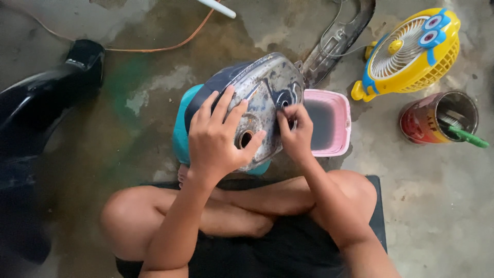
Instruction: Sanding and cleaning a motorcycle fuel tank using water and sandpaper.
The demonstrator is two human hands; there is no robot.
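A worn, rusty metal fuel tank (262,87) with a dark blue side rests on a teal tub (180,134) in front of my crossed legs. My left hand (218,136) lies spread over the tank's near side, beside a round filler hole (245,138). My right hand (296,131) has its fingers pinched together against the tank's surface near a dark oval mark; whether it holds something small I cannot tell.
A pink square tub (337,105) of dark liquid sits right of the tank. Farther right stand a yellow toy-like fan (411,51) and a can (437,118) holding a green-handled brush. A black motorcycle panel (46,92) lies at left, an orange cable (154,49) behind.
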